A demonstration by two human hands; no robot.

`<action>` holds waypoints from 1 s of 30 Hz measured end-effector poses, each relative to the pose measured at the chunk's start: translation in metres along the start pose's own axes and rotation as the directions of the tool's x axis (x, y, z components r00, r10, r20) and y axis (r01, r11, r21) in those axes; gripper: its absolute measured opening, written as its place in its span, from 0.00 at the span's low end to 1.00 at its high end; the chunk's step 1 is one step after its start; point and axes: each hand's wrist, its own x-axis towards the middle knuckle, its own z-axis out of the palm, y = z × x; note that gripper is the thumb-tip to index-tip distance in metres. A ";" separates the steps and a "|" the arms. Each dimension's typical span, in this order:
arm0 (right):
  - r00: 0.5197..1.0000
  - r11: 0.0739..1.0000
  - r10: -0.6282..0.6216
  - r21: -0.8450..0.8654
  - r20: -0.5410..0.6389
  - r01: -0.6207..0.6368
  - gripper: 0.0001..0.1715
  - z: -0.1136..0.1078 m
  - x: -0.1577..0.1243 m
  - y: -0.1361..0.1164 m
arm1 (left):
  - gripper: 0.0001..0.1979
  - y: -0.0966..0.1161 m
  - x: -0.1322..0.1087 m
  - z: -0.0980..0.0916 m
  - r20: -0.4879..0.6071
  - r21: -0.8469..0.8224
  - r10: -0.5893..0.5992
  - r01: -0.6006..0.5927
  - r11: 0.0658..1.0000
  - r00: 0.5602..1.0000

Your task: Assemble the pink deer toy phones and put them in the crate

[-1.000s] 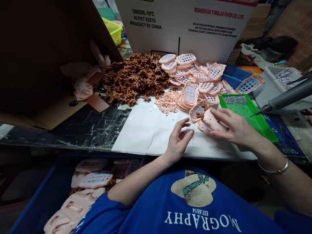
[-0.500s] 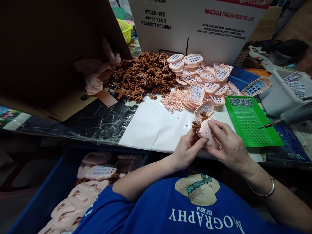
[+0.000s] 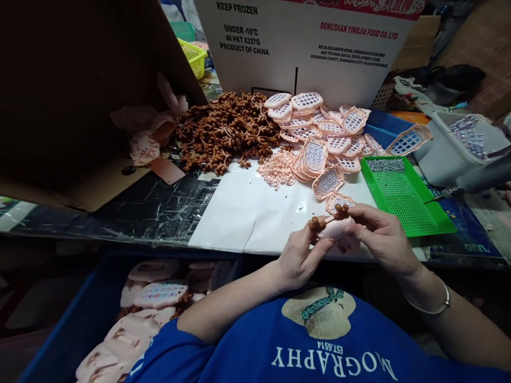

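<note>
Head view: left hand (image 3: 297, 255) and right hand (image 3: 379, 236) both pinch 1 pink shell (image 3: 333, 229), fingers closed on it, over the near edge of the white sheet (image 3: 247, 213). 2 brown knobs (image 3: 341, 211) sit on it. Box (image 3: 303, 69) reads "KEEP FROZEN, UNDER -18°C, PRODUCT OF CHINA"; 1 green tray (image 3: 407, 202) lies to the right.
</note>
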 end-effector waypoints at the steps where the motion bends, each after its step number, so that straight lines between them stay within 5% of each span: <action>1: 1.000 1.000 -0.001 0.018 -0.012 0.001 0.15 0.001 0.000 0.000 | 0.19 -0.001 0.000 0.000 -0.023 -0.002 -0.008 0.008 1.000 1.000; 9: 0.997 0.994 0.073 0.078 0.017 -0.074 0.17 0.004 0.004 0.001 | 0.18 -0.001 0.001 0.004 -0.051 -0.206 -0.194 0.180 0.962 0.980; 15: 0.992 1.000 -0.002 -0.007 0.125 0.003 0.09 0.004 0.009 -0.010 | 0.18 -0.004 0.005 0.008 -0.069 -0.417 -0.269 0.217 0.883 0.961; 21: 0.996 0.998 -0.053 0.034 0.075 0.051 0.05 0.009 0.009 -0.006 | 0.14 -0.010 0.000 0.006 -0.141 -0.246 -0.230 0.191 0.950 0.963; 26: 0.978 0.971 -0.208 -0.118 0.018 0.208 0.17 0.011 0.004 -0.007 | 0.13 -0.016 0.000 -0.001 -0.296 -0.147 -0.077 0.034 0.989 0.952; 30: 0.955 0.919 -0.290 -0.262 0.056 0.294 0.09 0.014 -0.003 -0.008 | 0.14 -0.028 -0.002 -0.006 -0.393 -0.131 -0.010 -0.045 0.990 0.919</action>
